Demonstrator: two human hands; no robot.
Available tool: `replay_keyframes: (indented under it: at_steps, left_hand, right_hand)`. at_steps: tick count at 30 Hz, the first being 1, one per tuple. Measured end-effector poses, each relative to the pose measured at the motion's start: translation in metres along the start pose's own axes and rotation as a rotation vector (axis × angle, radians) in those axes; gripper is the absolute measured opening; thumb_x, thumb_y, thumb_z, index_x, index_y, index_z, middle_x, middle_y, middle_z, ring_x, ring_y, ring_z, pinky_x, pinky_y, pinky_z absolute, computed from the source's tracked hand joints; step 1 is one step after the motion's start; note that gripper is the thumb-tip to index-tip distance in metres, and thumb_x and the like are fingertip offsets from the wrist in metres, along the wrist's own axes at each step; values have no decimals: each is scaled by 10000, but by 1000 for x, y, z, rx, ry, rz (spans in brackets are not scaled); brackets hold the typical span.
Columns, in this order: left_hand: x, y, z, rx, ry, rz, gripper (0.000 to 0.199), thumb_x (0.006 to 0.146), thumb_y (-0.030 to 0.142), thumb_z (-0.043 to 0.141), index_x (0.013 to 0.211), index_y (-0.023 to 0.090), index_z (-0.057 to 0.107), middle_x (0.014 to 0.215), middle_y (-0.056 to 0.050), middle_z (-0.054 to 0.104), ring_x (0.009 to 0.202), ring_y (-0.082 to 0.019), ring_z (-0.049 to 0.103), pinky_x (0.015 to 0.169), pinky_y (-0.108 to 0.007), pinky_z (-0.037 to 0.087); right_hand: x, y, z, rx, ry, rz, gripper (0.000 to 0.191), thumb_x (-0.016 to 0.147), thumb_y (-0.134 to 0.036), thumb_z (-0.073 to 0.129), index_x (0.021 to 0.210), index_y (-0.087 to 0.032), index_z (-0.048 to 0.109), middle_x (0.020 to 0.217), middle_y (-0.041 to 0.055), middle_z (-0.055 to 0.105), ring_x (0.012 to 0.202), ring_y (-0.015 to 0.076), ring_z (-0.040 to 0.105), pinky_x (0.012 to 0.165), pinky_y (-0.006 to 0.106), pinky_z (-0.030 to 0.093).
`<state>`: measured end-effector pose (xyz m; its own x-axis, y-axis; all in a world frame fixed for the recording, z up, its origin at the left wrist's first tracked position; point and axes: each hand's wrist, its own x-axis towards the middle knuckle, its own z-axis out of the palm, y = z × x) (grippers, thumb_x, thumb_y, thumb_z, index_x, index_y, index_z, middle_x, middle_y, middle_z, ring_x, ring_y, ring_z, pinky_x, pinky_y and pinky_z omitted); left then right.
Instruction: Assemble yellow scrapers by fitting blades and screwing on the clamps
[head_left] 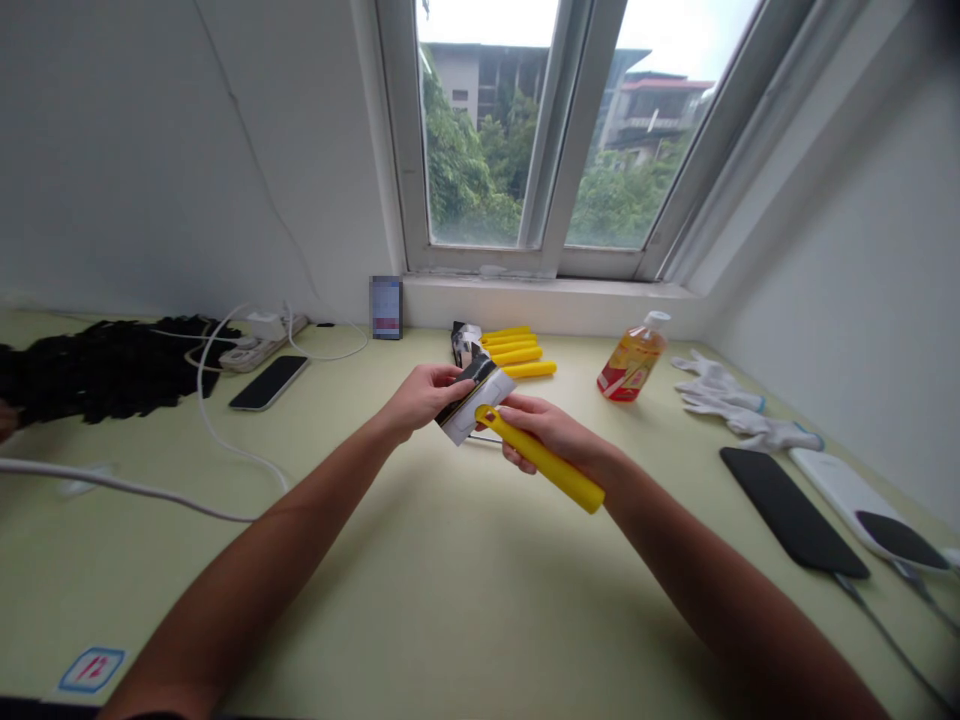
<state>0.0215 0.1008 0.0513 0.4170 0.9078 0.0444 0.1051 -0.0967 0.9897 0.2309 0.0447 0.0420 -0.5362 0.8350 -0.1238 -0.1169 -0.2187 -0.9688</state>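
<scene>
Over the middle of the table, my left hand [429, 396] pinches a black-and-white printed card [491, 392], its thumb lying on the black part. My right hand [551, 432] is closed around a yellow handle [555, 468], which slants down to the right and has a hole at its upper end. That holed end overlaps the card's lower edge; whether they are joined I cannot tell. A thin metal rod [486, 439] shows just below the card, partly hidden by the fingers. Behind my hands lie several more yellow handles [517, 354] with black-and-silver packaging [463, 340] at their left ends.
A bottle of orange liquid [634, 358] stands at the back right, near white gloves [739, 400]. Two cabled devices, a black one [791, 510] and a white one [862, 505], lie right. Leftward are a phone [270, 382], a power strip [259, 350], white cables and a black pile [112, 365].
</scene>
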Motion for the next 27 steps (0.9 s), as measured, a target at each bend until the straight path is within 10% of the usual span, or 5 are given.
replay_keyframes:
  at_steps: [27]
  left_hand:
    - [9, -13, -21, -196, -69, -300, 426, 632, 377, 855, 902, 82, 708, 735, -55, 678, 592, -115, 608, 498, -199, 449]
  right_hand:
    - [-16, -25, 3, -229, -80, 248, 487, 852, -554, 576, 1039, -107, 626, 521, 16, 620, 400, 135, 568, 411, 223, 454]
